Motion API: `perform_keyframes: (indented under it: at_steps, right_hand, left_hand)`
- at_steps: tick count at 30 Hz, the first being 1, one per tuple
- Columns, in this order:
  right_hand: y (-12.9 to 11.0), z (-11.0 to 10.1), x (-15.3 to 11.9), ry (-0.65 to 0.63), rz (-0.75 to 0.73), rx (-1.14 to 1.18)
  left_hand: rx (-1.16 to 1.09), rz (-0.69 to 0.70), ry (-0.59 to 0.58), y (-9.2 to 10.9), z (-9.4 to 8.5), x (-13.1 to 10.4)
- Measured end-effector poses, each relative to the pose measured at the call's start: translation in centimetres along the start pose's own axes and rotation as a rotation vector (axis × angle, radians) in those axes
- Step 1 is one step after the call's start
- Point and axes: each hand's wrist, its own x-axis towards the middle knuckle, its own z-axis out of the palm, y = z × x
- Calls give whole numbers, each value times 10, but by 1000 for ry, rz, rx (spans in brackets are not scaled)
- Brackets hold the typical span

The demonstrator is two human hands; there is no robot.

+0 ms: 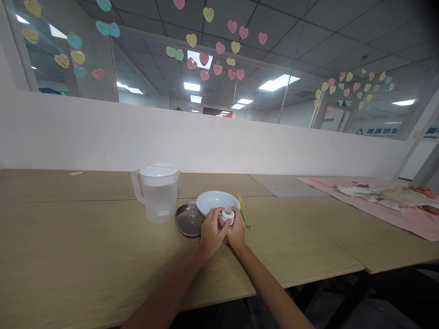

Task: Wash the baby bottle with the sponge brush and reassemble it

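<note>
Both hands meet around a small bottle top, a white ring with a clear teat pointing up. My left hand is closed on its left side, thumb across the front. My right hand wraps the right side. The fingers hide most of what lies below the ring. Just behind the hands is a pale blue-white bowl. On the left, a metal tray holds a small clear cup. A brush with a green handle and yellowish head lies right of the bowl.
A lidded clear pitcher with water stands left of the tray. On the far right, a pink cloth carries light fabric and a partly visible doll-like figure. The wooden table ends at a white wall behind.
</note>
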Motion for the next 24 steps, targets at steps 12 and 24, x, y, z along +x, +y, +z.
perform_keyframes:
  at_steps: [12, 24]
  right_hand:
    - [3, 3, -3, 32, 76, 15]
    - [0, 0, 1, 5, 36, -49]
  left_hand:
    - [28, 1, 20, 0, 6, -2]
    - [46, 26, -51, -1, 3, -2]
